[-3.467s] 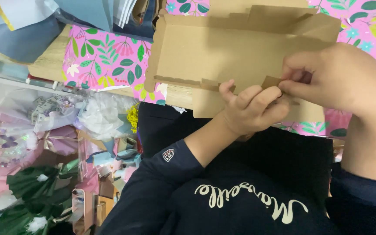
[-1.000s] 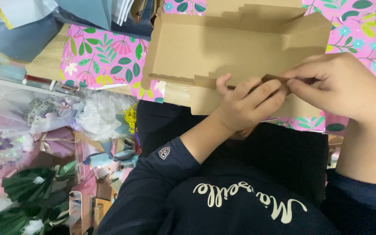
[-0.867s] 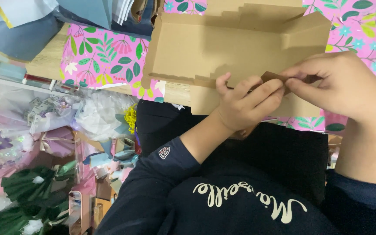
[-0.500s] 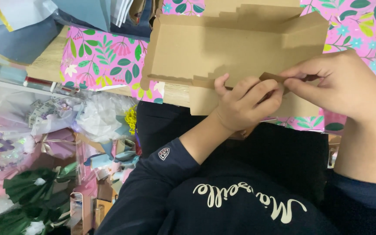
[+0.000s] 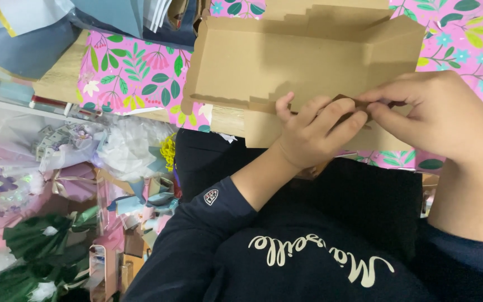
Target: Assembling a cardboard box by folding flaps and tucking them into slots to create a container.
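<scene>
Left hand [image 5: 314,131] and right hand [image 5: 437,114] pinch shut on the near flap of the cardboard box [image 5: 303,56], which lies just beyond the fingers on the counter [image 5: 135,78]; uneven pressure could crease or tear the flap

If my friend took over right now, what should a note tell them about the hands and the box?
Left hand: fingers curled over the near wall of the brown cardboard box, pinching its flap.
Right hand: fingertips pinching the same flap from the other side.
The box lies open on the pink flowery sheet on the table, far and side walls already up.
Near flap is not yet tucked flat; the box holds nothing.
</scene>
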